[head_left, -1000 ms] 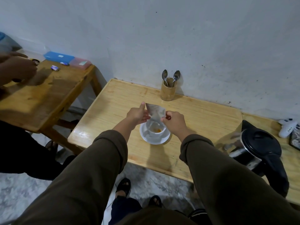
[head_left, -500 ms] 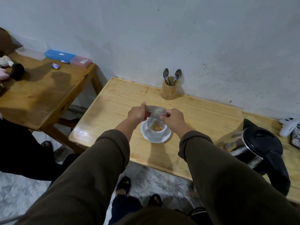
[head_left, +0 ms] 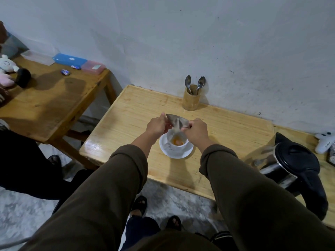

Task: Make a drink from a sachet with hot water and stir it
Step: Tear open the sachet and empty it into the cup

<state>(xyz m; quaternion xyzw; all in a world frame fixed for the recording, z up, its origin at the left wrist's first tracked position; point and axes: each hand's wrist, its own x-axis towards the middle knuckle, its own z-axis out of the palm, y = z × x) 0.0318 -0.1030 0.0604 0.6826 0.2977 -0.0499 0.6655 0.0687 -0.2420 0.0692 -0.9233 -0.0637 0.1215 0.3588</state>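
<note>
Wooden worktop [head_left: 130, 113]: saucer [head_left: 183, 154] centre, spoon holder [head_left: 191, 99] at wall, kettle [head_left: 288, 167] right edge.

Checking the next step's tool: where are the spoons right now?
In the head view, the two spoons stand bowl-up in the wooden holder at the table's far edge against the wall, beyond the cup and slightly to its right.

Hidden behind the sachet [head_left: 176, 122]: far rim of the cup [head_left: 177, 144] and most fingertips of both hands; cut off by the right edge: white controller [head_left: 324, 142]; too small to read: label on blue box [head_left: 69, 59].
</note>
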